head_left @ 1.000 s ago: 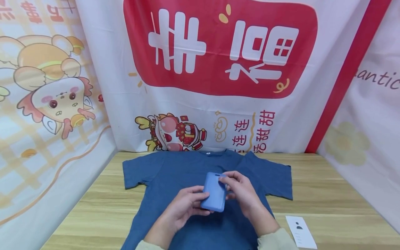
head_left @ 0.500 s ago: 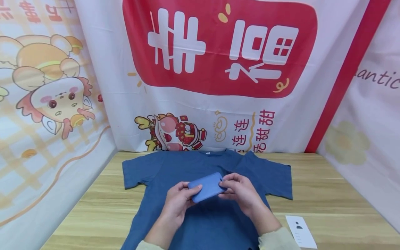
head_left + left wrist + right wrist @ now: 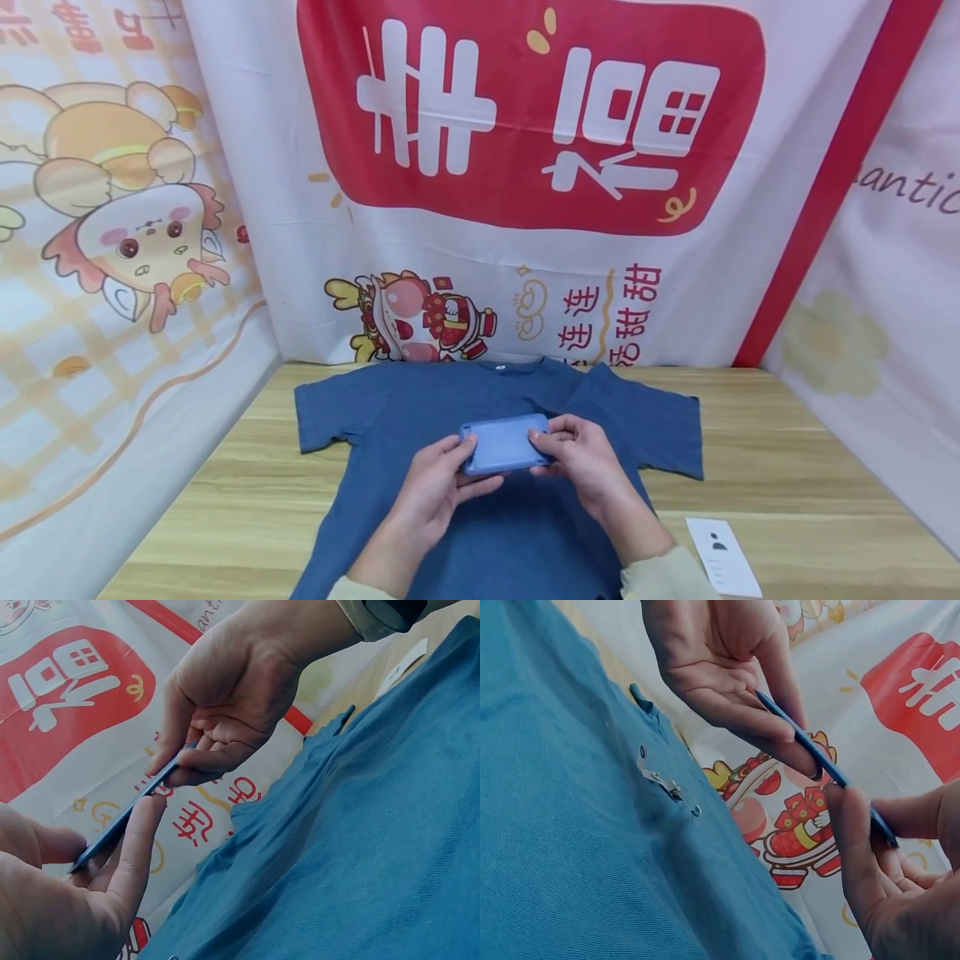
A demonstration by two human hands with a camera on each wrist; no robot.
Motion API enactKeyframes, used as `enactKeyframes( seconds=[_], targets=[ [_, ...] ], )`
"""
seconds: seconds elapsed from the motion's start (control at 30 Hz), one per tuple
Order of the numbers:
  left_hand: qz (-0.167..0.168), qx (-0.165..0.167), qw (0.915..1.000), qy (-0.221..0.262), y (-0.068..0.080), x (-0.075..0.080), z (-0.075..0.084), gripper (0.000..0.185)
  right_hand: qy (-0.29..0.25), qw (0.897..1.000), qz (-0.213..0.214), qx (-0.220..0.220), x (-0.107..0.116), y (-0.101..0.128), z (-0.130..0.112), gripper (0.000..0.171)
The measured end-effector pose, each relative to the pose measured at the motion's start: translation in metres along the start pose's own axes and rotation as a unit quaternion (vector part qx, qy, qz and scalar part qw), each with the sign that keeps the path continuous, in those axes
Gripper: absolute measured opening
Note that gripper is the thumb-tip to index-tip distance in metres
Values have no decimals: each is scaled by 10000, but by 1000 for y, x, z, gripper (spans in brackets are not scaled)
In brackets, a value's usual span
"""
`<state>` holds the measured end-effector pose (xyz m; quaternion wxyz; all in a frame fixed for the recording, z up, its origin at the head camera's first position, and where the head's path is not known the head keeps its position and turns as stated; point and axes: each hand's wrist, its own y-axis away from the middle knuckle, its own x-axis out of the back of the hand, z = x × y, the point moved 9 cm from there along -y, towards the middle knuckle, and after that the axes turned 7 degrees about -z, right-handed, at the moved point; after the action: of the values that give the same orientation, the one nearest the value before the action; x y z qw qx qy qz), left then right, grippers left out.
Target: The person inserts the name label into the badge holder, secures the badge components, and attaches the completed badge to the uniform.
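A flat blue card holder (image 3: 504, 446) lies sideways between my two hands, above a dark blue T-shirt (image 3: 420, 404) spread on the table. My left hand (image 3: 431, 496) pinches its left end, thumb on the upper face and fingers beneath. At the right end my right hand (image 3: 588, 467) pinches it the same way. Both wrist views show the card holder (image 3: 124, 821) nearly edge-on, so its faces are hidden there. A small badge clip with a clear strap (image 3: 660, 778) rests on the shirt in the right wrist view.
To the right of the shirt, a white card (image 3: 722, 557) with a printed person icon lies on the wooden table (image 3: 765, 467). Printed fabric hangings (image 3: 525, 250) rise behind the table and along both sides.
The card holder has turned from upright to sideways, and a face with a raised rim now shows. My left hand has shifted its grip to the left end; the shirt and white card stay put.
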<state>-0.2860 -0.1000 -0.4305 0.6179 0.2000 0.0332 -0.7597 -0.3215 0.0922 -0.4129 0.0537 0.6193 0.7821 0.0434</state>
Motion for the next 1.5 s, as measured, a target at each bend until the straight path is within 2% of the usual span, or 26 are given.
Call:
enactKeyframes(
  seconds=[0.37, 0.53, 0.7, 1.03, 1.17, 1.37, 1.5],
  targets=[
    [156, -113, 9997, 179, 2, 6, 1, 56, -46, 9999, 3, -111, -1, -2, 1, 25],
    [258, -235, 9991, 247, 3, 9, 5, 60, 29, 9997, -159, -203, -5, -2, 2, 31],
    [365, -192, 9985, 351, 3, 11, 6, 62, 85, 9994, -212, -269, -5, -1, 3, 37],
    [466, -90, 9983, 324, 5, 11, 7, 61, 229, 9993, -120, -270, 3, -1, 1, 37],
    [540, -146, 9977, 371, 6, 12, 10, 61, 284, 9994, -87, -185, 8, -2, -1, 36],
    [887, -318, 9946, 433, 9, 20, 14, 62, 144, 9996, 113, -192, 22, -3, -1, 35],
    [940, -357, 9939, 464, 9, 23, 16, 61, 160, 9995, 134, -252, 27, -4, -2, 37]
  ],
)
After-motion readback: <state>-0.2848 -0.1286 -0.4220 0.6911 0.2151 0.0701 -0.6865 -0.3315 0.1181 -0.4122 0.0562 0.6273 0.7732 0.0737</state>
